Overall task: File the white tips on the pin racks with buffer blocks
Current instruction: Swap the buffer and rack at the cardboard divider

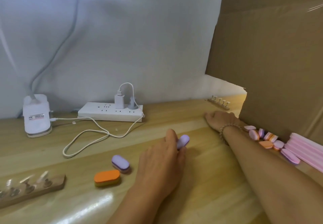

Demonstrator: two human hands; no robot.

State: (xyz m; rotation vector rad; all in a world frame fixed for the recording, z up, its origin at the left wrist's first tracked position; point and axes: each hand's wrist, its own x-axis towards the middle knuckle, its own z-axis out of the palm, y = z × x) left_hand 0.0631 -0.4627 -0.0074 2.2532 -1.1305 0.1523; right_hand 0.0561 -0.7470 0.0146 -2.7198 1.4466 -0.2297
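My left hand [160,162] pinches a small purple buffer block [183,141] between thumb and fingers just above the wooden table [157,124]. My right hand [217,118], with a bead bracelet on the wrist, stretches far forward and lies low on the table with nothing in it, just short of a wooden pin rack [219,104] with white tips. A second pin rack [33,187] with white tips lies at the near left. A purple block [120,163] and an orange block [107,178] lie between that rack and my left hand.
A pile of several small buffer blocks [265,138] and long pink buffer strips [305,152] lies at the foot of a tall cardboard wall [271,49] on the right. At the back stand a power strip [110,112] with chargers, a looping white cable [83,141] and a lamp base [36,115].
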